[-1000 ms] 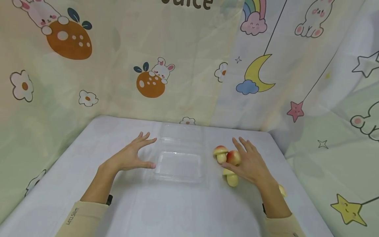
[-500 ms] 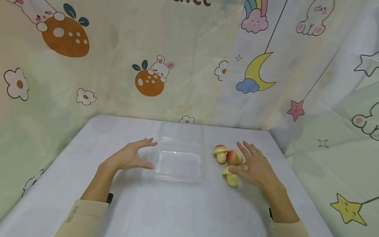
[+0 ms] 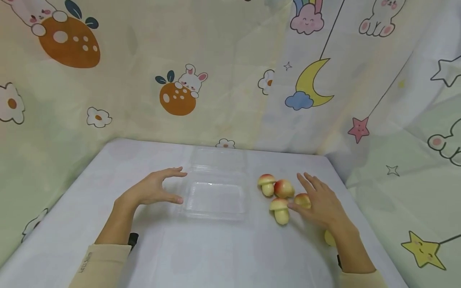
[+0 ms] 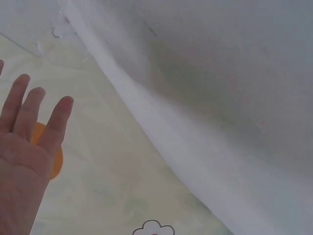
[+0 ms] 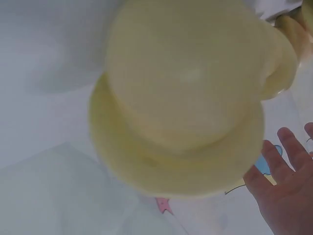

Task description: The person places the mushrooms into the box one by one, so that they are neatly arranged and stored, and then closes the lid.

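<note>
A clear plastic box (image 3: 215,200) lies with its lid (image 3: 217,160) folded back on the white table. My left hand (image 3: 153,188) hovers at the box's left side, thumb and fingers spread apart, holding nothing. On the right, toy mushrooms with reddish caps lie in a group: one mushroom (image 3: 267,185) at the back, another (image 3: 283,188) beside it, and a third (image 3: 280,211) in front. My right hand (image 3: 322,204) is next to a further mushroom (image 3: 302,201), fingers spread; whether it touches is unclear. One mushroom (image 5: 181,98) fills the right wrist view, close to the camera.
Part of another mushroom (image 3: 329,238) shows beside the right wrist. A white cloth covers the table (image 3: 201,256). Behind it hangs a printed curtain (image 3: 230,80) with cartoon rabbits, oranges and stars.
My right hand has moved right and slightly toward me, uncovering more of the mushrooms. The left hand stays beside the box with its fingers spread. The head view has shifted slightly.
</note>
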{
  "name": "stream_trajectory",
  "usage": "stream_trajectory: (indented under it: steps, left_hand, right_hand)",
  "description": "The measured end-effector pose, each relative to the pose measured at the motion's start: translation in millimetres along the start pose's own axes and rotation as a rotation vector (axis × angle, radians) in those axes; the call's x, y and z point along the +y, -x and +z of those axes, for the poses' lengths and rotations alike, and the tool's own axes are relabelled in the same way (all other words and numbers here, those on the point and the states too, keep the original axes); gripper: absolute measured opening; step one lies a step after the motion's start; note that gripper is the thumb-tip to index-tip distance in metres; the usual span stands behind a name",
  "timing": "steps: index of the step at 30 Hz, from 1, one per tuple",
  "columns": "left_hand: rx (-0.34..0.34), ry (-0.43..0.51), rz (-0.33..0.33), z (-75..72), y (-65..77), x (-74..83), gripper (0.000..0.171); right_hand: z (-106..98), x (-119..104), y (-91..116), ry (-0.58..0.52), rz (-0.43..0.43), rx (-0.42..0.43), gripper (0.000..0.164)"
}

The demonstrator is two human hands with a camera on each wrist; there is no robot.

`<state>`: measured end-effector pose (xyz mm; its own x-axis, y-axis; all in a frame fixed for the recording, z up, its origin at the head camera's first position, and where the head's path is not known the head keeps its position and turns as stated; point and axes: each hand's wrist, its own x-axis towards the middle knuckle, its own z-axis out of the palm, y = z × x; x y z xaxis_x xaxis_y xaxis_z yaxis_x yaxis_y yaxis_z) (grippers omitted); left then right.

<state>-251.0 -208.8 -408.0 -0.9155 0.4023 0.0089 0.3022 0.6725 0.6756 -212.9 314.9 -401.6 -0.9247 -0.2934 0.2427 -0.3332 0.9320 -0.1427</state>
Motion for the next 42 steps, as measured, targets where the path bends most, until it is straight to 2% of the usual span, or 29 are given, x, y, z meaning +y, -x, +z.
stream_trajectory:
  steps: [6,10,14,22,30,38,42]
  left_hand:
    - [-0.04,0.002,0.014,-0.1,-7.3,1.2,0.088]
    - [-0.042,-0.006,0.037,0.3,-11.6,0.8,0.087]
    - [-0.04,0.016,0.03,-1.4,-13.6,-0.1,0.086]
    - [-0.044,0.047,0.034,-6.0,-15.0,-5.9,0.086]
    - [-0.05,0.074,0.087,-4.6,-18.3,-8.0,0.08]
    - [-0.057,0.063,0.044,-7.0,-16.8,-10.8,0.085]
    - [-0.07,0.073,0.027,-7.4,-18.2,-12.7,0.084]
  right_hand:
    - [-1.1,15.6,13.6,-0.032,0.065,-0.04,0.095]
    - [-1.0,23.6,19.7,-0.044,0.096,-0.079,0.095]
    - [-2.7,28.5,23.2,-0.058,0.115,-0.107,0.095]
    - [-1.6,39.7,31.1,-0.146,0.12,-0.093,0.09]
    - [0.7,42.0,29.9,-0.18,0.135,-0.104,0.086]
    - [3.6,43.4,21.4,-0.219,0.136,-0.127,0.083]
    - [2.1,42.7,16.1,-0.244,0.143,-0.177,0.081]
